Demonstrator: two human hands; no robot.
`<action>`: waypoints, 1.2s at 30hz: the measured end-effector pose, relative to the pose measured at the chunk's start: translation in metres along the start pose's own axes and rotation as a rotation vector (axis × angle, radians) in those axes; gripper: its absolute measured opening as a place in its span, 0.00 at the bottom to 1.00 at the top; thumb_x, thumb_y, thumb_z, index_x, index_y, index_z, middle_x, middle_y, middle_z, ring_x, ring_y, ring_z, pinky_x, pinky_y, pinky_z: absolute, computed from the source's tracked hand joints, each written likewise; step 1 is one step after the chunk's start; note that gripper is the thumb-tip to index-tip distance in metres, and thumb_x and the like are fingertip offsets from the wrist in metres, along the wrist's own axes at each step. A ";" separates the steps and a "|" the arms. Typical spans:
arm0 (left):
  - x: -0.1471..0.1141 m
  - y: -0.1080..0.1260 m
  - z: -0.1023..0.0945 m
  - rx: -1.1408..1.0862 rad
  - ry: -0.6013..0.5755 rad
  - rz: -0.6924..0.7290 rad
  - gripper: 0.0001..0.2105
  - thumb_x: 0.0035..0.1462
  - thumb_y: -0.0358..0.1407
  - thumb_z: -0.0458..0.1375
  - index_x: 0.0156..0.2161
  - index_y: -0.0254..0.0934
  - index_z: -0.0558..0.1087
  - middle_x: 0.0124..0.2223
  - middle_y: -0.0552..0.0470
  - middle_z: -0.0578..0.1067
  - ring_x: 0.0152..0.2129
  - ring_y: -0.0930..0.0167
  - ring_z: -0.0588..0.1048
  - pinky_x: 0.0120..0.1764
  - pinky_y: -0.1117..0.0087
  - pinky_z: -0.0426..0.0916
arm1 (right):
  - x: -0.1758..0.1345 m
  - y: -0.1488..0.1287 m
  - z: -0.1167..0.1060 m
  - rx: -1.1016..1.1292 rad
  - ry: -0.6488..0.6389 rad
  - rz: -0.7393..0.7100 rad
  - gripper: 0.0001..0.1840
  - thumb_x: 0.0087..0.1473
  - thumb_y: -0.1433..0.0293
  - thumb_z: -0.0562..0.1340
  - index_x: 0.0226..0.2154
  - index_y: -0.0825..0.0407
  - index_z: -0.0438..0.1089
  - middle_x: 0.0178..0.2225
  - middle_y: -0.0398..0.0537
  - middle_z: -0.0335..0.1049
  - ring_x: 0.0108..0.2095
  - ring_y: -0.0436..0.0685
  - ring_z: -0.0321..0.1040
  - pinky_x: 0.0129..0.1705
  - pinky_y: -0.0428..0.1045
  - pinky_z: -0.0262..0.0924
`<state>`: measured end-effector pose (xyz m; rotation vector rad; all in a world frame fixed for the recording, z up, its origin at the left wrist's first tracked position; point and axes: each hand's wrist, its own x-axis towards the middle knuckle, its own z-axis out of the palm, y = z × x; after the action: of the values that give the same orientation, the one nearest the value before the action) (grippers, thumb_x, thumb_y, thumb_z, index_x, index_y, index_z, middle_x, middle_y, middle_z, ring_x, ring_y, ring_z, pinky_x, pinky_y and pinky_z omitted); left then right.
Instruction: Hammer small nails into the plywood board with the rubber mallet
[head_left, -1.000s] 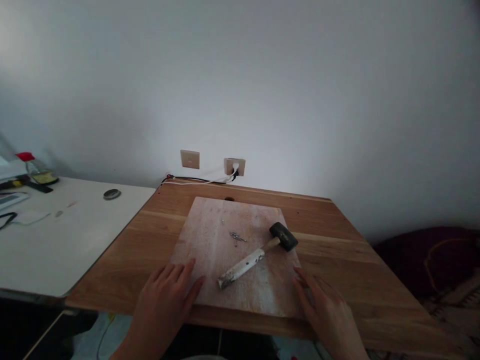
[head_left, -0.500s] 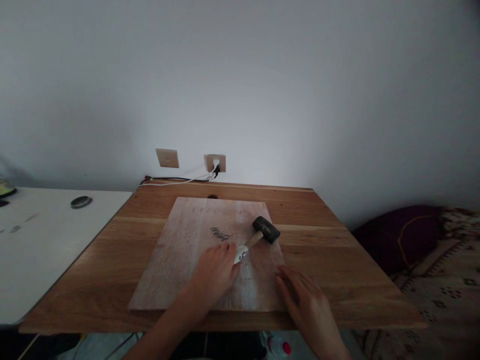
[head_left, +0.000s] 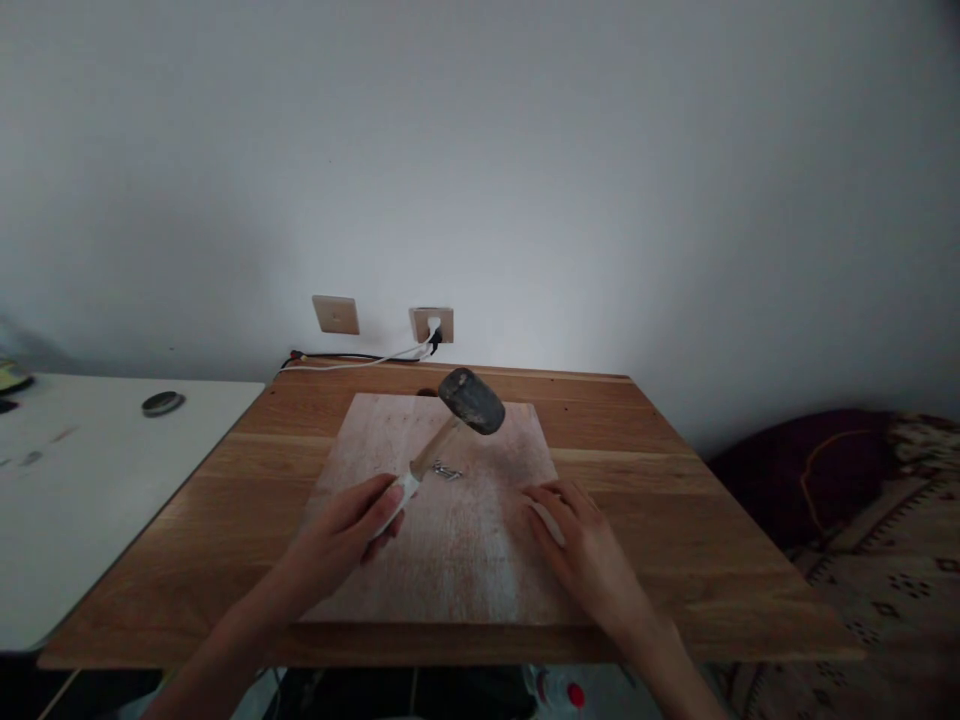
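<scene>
My left hand [head_left: 358, 520] is closed around the white-wrapped grip of a rubber mallet [head_left: 471, 402]. The mallet is raised, its dark head tilted up over the far part of a pale wooden board [head_left: 442, 570]. Part of the grip is hidden by my fingers. On the board, just below the mallet's handle, lie several small metal nails [head_left: 448, 472] in a loose cluster. My right hand [head_left: 576, 535] hovers at or rests on the board's right side, fingers forward and thumb apart, with nothing visible in it; whether the fingertips touch the board I cannot tell.
The board lies on a brown wooden table [head_left: 652, 520]. A white table [head_left: 105, 480] adjoins at left, bearing a round dark lid-like object [head_left: 162, 403]. Cables run along the back edge to a wall socket [head_left: 433, 325]. Patterned fabric [head_left: 885, 580] lies to the right.
My left hand has lifted the mallet off the board and moved left with it. My right hand has shifted forward and left, further over the board.
</scene>
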<state>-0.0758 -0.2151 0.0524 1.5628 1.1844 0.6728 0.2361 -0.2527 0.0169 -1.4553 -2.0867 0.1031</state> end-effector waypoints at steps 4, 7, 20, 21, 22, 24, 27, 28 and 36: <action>-0.002 -0.003 -0.006 -0.007 0.226 -0.034 0.27 0.58 0.64 0.53 0.32 0.39 0.67 0.23 0.59 0.63 0.18 0.75 0.62 0.19 0.76 0.58 | 0.058 -0.012 0.012 0.003 -0.267 -0.089 0.13 0.69 0.71 0.57 0.51 0.53 0.75 0.48 0.55 0.74 0.47 0.61 0.74 0.52 0.55 0.70; -0.006 -0.001 -0.013 -0.031 0.341 -0.023 0.28 0.57 0.65 0.53 0.30 0.40 0.65 0.23 0.59 0.64 0.16 0.75 0.63 0.18 0.76 0.59 | 0.092 -0.018 0.026 -0.072 -0.392 -0.134 0.12 0.67 0.71 0.60 0.50 0.54 0.76 0.47 0.55 0.74 0.49 0.61 0.73 0.52 0.54 0.67; -0.014 -0.010 -0.037 0.208 0.319 -0.063 0.25 0.57 0.62 0.55 0.31 0.41 0.69 0.19 0.58 0.68 0.15 0.70 0.68 0.20 0.72 0.62 | 0.135 0.044 0.025 0.042 -0.218 0.049 0.07 0.54 0.78 0.62 0.34 0.52 0.73 0.32 0.45 0.77 0.30 0.52 0.71 0.36 0.47 0.63; -0.010 -0.006 -0.037 0.218 0.313 -0.053 0.24 0.57 0.62 0.55 0.31 0.41 0.69 0.19 0.58 0.69 0.15 0.70 0.68 0.20 0.72 0.61 | 0.139 0.054 0.024 0.052 -0.182 0.084 0.06 0.54 0.78 0.62 0.34 0.52 0.73 0.31 0.45 0.78 0.30 0.52 0.72 0.36 0.47 0.64; -0.005 -0.002 -0.036 0.232 0.304 -0.040 0.23 0.57 0.60 0.55 0.30 0.41 0.68 0.18 0.58 0.68 0.15 0.70 0.68 0.20 0.72 0.61 | 0.142 0.062 0.025 0.059 -0.155 0.113 0.06 0.54 0.77 0.63 0.34 0.52 0.73 0.32 0.46 0.78 0.30 0.52 0.73 0.37 0.47 0.65; 0.007 0.004 -0.035 0.256 0.276 -0.008 0.21 0.59 0.58 0.54 0.28 0.42 0.65 0.16 0.59 0.66 0.14 0.71 0.67 0.21 0.72 0.60 | 0.146 0.073 0.028 0.063 -0.134 0.148 0.05 0.55 0.76 0.63 0.34 0.52 0.73 0.32 0.47 0.79 0.31 0.53 0.74 0.38 0.47 0.65; 0.027 0.011 -0.031 0.274 0.225 0.024 0.20 0.60 0.54 0.53 0.27 0.42 0.62 0.16 0.60 0.64 0.14 0.72 0.66 0.22 0.72 0.60 | 0.144 0.080 0.038 0.039 -0.142 0.145 0.05 0.57 0.76 0.62 0.36 0.52 0.74 0.33 0.47 0.79 0.32 0.53 0.74 0.40 0.48 0.66; 0.034 0.012 -0.029 0.284 0.217 0.029 0.19 0.60 0.54 0.53 0.27 0.42 0.62 0.16 0.60 0.65 0.14 0.72 0.66 0.22 0.72 0.60 | 0.141 0.081 0.042 0.034 -0.142 0.138 0.05 0.58 0.75 0.62 0.36 0.52 0.74 0.33 0.47 0.79 0.32 0.53 0.74 0.40 0.49 0.66; 0.073 0.018 -0.007 0.356 0.118 0.051 0.17 0.62 0.51 0.53 0.29 0.42 0.61 0.18 0.60 0.67 0.15 0.72 0.68 0.24 0.71 0.59 | 0.123 0.089 0.056 0.021 -0.046 0.029 0.07 0.64 0.73 0.59 0.39 0.53 0.73 0.40 0.53 0.76 0.38 0.56 0.74 0.46 0.51 0.67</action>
<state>-0.0492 -0.1453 0.0612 1.8744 1.4141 0.6168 0.2541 -0.0942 -0.0122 -1.4833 -2.0953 0.1709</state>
